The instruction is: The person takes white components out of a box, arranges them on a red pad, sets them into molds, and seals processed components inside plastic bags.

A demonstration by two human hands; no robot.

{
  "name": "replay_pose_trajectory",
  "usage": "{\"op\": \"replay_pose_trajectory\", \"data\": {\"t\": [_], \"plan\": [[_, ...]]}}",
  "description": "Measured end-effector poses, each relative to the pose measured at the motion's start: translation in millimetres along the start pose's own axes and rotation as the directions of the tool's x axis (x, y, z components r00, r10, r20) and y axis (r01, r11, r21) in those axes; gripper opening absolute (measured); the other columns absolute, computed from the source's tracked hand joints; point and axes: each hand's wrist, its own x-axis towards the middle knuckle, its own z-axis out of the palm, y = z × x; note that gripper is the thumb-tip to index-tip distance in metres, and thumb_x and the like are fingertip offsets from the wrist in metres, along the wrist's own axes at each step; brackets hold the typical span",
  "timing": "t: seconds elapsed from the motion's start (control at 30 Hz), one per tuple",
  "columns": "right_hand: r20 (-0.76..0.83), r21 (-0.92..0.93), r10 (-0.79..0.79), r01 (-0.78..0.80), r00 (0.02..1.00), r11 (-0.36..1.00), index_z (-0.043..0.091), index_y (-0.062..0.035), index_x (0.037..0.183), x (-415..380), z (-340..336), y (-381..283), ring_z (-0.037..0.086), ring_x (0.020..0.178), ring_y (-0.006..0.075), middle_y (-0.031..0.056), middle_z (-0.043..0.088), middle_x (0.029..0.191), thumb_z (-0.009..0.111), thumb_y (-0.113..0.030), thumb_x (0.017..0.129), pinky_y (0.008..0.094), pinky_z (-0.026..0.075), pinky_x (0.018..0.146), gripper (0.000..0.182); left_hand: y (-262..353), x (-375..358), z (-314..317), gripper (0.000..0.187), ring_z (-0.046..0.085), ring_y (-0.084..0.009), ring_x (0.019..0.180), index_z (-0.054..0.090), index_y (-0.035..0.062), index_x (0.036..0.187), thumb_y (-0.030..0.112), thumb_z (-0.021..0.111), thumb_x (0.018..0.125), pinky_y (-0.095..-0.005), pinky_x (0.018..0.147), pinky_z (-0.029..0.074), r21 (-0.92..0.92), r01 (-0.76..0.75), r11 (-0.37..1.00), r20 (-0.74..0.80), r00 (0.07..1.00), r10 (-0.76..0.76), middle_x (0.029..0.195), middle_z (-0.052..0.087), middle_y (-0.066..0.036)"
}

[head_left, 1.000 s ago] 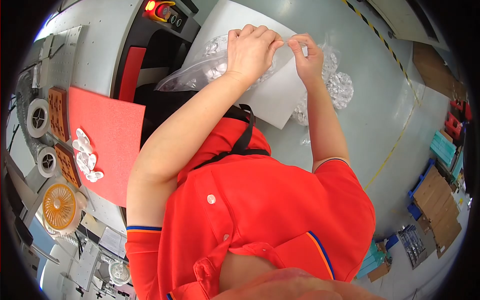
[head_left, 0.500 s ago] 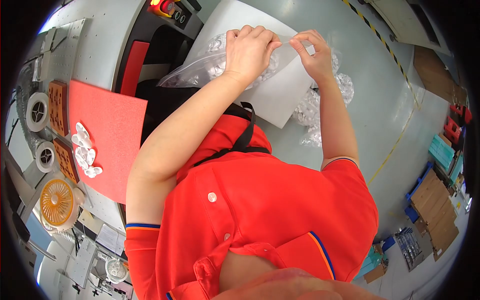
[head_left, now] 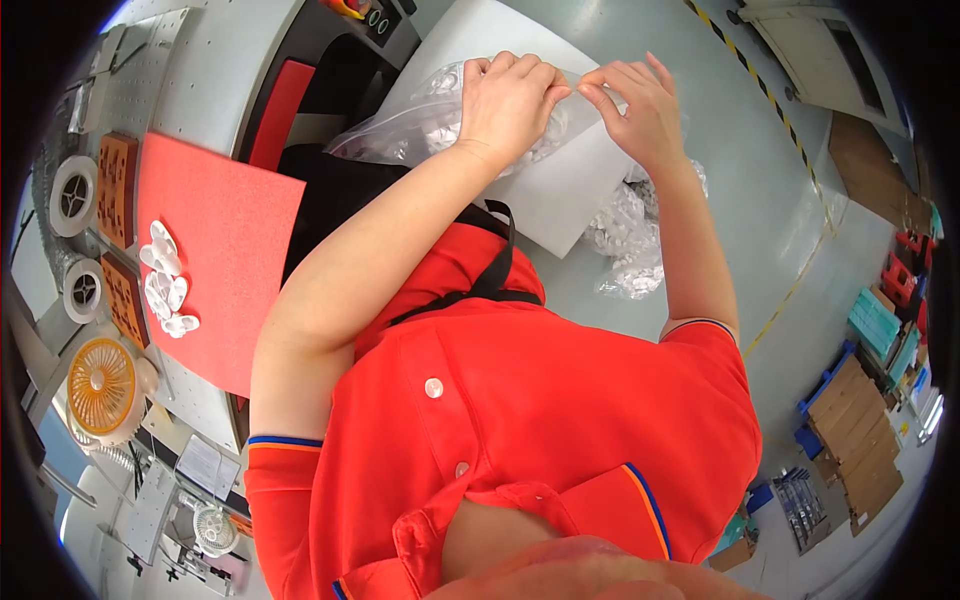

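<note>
A clear plastic bag (head_left: 395, 135) with small white parts inside lies over a white sheet (head_left: 548, 215). My left hand (head_left: 512, 108) pinches the bag's upper edge between thumb and fingers, its back turned to me. Close beside it, my right hand (head_left: 638, 108) has thumb and index finger pressed together on the same edge, while its other fingers stand away. The two pinches almost touch. My left forearm and hand hide part of the bag.
More clear bags of white parts (head_left: 630, 235) lie beyond the sheet, near my right forearm. On the bench at left, a red foam mat (head_left: 225, 245) holds several white pieces (head_left: 165, 285). A small orange fan (head_left: 102, 390) and brown fixture blocks (head_left: 117, 190) stand behind it.
My right hand has turned slightly and its outer fingers have spread. Both hands keep their pinch on the bag, the pinches now a little closer together. The view has shifted slightly.
</note>
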Motion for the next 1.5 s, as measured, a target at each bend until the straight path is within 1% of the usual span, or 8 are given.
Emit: {"op": "replay_pose_trajectory", "data": {"t": [0.13,0.3,0.4,0.53,0.8,1.03,1.33,1.5], "plan": [[0.019,0.001,-0.058,0.058,0.998,0.998,0.066,-0.0147,0.08,5,-1,-3,0.057,0.08,0.0133,-0.0082,0.064,0.079,0.067,-0.023,0.084,0.0364,0.032,0.103,0.009,1,1,3,0.012,0.055,-0.0172,0.082,0.065,0.0182,0.083,0.03,0.065,0.084,-0.0375,0.082,0.035,0.043,-0.074,0.996,-0.053,0.996,0.076,0.081,0.061,0.008],[-0.062,-0.045,0.017,-0.02,0.998,0.999,0.068,-0.0181,0.076,3,7,3,0.056,0.078,0.0131,-0.0104,0.063,0.077,0.069,-0.027,0.081,0.0387,0.031,0.103,0.011,-5,-5,1,0.011,0.055,-0.0165,0.084,0.066,0.0195,0.083,0.031,0.065,0.084,-0.0377,0.083,0.035,0.015,-0.06,0.998,-0.105,0.993,0.061,0.08,0.061,0.008],[-0.074,-0.047,-0.013,0.009,0.997,0.999,0.069,-0.0189,0.077,1,2,6,0.056,0.08,0.0126,-0.011,0.063,0.077,0.07,-0.028,0.08,0.0401,0.029,0.105,0.01,-14,-13,-4,0.012,0.055,-0.0161,0.083,0.066,0.0201,0.082,0.032,0.064,0.085,-0.0375,0.083,0.034,0.047,0.001,0.999,-0.073,0.997,0.003,0.08,0.06,0.008],[-0.081,-0.039,-0.088,0.085,0.993,0.996,0.069,-0.0196,0.077,5,2,-4,0.056,0.08,0.0121,-0.0113,0.062,0.077,0.07,-0.029,0.08,0.0413,0.028,0.106,0.01,-15,-14,-6,0.013,0.055,-0.0162,0.082,0.066,0.0207,0.081,0.033,0.064,0.085,-0.037,0.082,0.034,0.091,-0.03,0.995,-0.052,0.998,0.034,0.079,0.06,0.008],[-0.034,-0.124,0.013,-0.017,0.999,0.992,0.069,-0.0194,0.079,7,10,-6,0.057,0.082,0.0118,-0.0113,0.063,0.079,0.069,-0.029,0.081,0.0413,0.028,0.106,0.01,-21,-19,-13,0.012,0.056,-0.0162,0.082,0.067,0.0206,0.083,0.033,0.066,0.083,-0.0358,0.082,0.035,0.019,-0.007,1.0,-0.112,0.994,0.009,0.082,0.062,0.009],[0.005,-0.057,-0.092,0.093,0.996,0.994,0.071,-0.0208,0.079,9,3,-12,0.057,0.081,0.012,-0.0114,0.063,0.079,0.069,-0.031,0.082,0.0414,0.028,0.105,0.011,-34,-30,-22,0.013,0.056,-0.016,0.082,0.068,0.0193,0.082,0.033,0.067,0.083,-0.035,0.082,0.035,0.067,0.059,0.996,-0.098,0.994,-0.052,0.083,0.063,0.009],[0.016,-0.115,-0.048,0.049,0.999,0.992,0.069,-0.0201,0.079,11,5,-13,0.057,0.082,0.0123,-0.0122,0.063,0.079,0.069,-0.029,0.082,0.042,0.028,0.106,0.01,-33,-31,-23,0.015,0.056,-0.0163,0.082,0.069,0.0195,0.083,0.034,0.068,0.082,-0.0346,0.081,0.035,0.053,0.024,0.998,-0.086,0.996,-0.019,0.083,0.062,0.009],[0.085,-0.024,-0.019,0.022,0.996,0.999,0.069,-0.0179,0.08,13,5,-17,0.058,0.087,0.0126,-0.0101,0.065,0.084,0.068,-0.027,0.084,0.0431,0.024,0.11,0.009,-37,-35,-24,0.015,0.056,-0.0164,0.083,0.069,0.0191,0.084,0.034,0.068,0.082,-0.0344,0.081,0.035,0.033,0.043,0.999,-0.072,0.997,-0.04,0.084,0.062,0.008]]}}
